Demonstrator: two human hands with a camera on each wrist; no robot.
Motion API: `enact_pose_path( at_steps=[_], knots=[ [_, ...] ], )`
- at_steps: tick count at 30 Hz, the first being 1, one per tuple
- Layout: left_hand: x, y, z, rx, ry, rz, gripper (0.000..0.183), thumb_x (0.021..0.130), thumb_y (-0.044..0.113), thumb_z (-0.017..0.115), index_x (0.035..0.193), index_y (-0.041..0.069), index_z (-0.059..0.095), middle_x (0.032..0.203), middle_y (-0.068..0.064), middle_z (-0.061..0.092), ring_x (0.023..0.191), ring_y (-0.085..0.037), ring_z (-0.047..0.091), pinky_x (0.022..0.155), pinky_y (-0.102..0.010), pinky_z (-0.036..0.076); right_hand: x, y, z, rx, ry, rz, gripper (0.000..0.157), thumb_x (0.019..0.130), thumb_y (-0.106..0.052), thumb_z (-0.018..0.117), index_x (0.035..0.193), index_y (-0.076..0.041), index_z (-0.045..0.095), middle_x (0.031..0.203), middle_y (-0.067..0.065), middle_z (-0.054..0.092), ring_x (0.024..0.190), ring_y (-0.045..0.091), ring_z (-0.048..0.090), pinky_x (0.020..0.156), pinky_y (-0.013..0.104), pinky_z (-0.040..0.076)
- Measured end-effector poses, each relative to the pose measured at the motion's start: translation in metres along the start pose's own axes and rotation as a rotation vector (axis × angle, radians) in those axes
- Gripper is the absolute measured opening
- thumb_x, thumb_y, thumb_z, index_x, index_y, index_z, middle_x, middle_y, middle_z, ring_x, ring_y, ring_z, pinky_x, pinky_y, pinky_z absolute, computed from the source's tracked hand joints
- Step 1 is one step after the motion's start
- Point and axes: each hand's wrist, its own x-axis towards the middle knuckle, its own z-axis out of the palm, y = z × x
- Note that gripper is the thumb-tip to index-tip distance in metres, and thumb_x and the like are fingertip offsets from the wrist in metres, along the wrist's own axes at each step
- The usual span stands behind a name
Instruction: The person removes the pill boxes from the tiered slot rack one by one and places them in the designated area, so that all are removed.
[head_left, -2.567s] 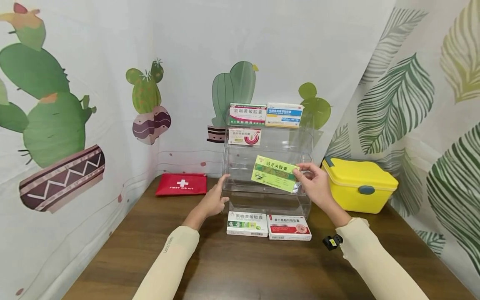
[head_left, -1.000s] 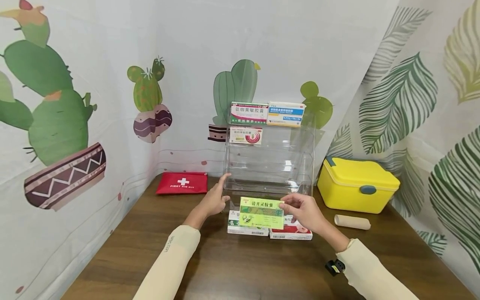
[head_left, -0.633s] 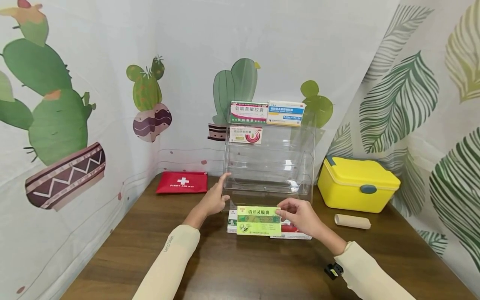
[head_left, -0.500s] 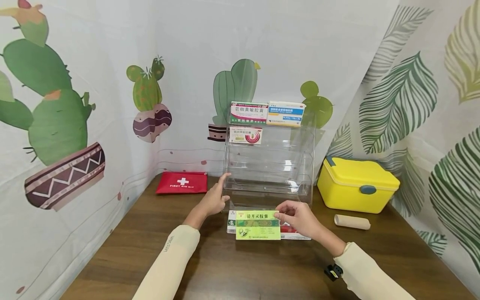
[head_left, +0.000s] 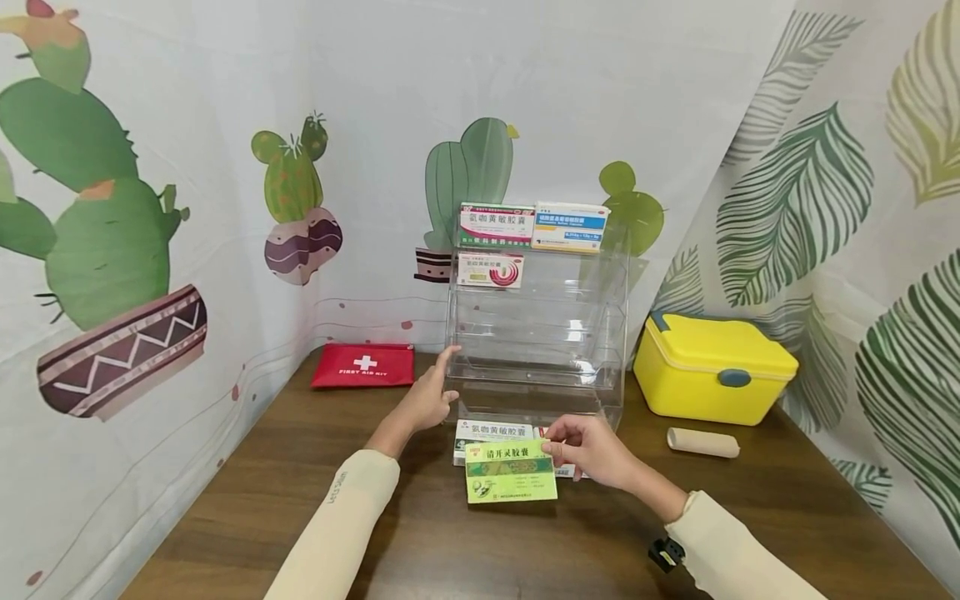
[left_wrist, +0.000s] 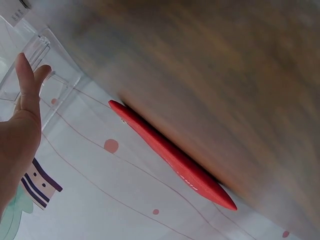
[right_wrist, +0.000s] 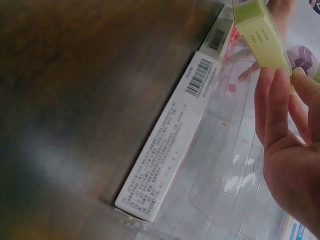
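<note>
My right hand pinches a yellow-green medicine box by its upper right corner. In the right wrist view the green box shows its narrow end at the thumb and fingertips. It overlaps two white medicine boxes at the rack's foot: one with green print, and one with red print that the hand mostly covers. My left hand lies along the left side of the clear tiered display rack, its fingers stretched out at the edge. That hand holds no box.
On the upper tiers stand a pink-and-green box, a blue-and-white box and a white box with red rings. A red first aid pouch lies left; a yellow case and cardboard tube are right.
My right hand has brought the green box down from in front of the rack's tiers toward me, over the white boxes. My left hand has stayed at the rack's side.
</note>
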Motion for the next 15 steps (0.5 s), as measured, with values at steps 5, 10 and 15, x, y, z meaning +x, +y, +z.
enact_pose_path(
  at_steps=[5, 10, 15],
  knots=[
    [0.0006, -0.0009, 0.0002, -0.004, -0.004, 0.001, 0.085, 0.094, 0.002, 0.065, 0.153, 0.035, 0.013, 0.143, -0.026, 0.045, 0.093, -0.032, 0.056, 0.090, -0.050, 0.047, -0.0016, 0.0007, 0.0036, 0.029, -0.013, -0.010, 0.011, 0.091, -0.019, 0.073, 0.094, -0.009, 0.068, 0.077, 0.004, 0.068, 0.062, 0.027, 0.067, 0.041, 0.036, 0.051],
    [0.0012, -0.0017, -0.0002, -0.001, -0.014, 0.002, 0.086, 0.094, 0.003, 0.065, 0.153, 0.035, 0.012, 0.142, -0.027, 0.046, 0.086, -0.028, 0.055, 0.086, -0.048, 0.047, -0.0025, -0.0008, 0.0059, 0.065, -0.040, -0.012, 0.011, 0.092, -0.016, 0.072, 0.094, -0.007, 0.067, 0.080, 0.008, 0.069, 0.065, 0.033, 0.068, 0.041, 0.036, 0.051],
    [0.0015, -0.0008, -0.0024, 0.033, -0.032, 0.001, 0.086, 0.094, 0.004, 0.066, 0.153, 0.034, 0.012, 0.136, -0.029, 0.049, 0.080, -0.027, 0.055, 0.081, -0.046, 0.048, -0.0024, 0.0001, 0.0100, 0.079, -0.073, 0.017, 0.013, 0.093, -0.018, 0.071, 0.093, -0.006, 0.067, 0.081, 0.008, 0.070, 0.066, 0.034, 0.068, 0.041, 0.036, 0.051]
  ],
)
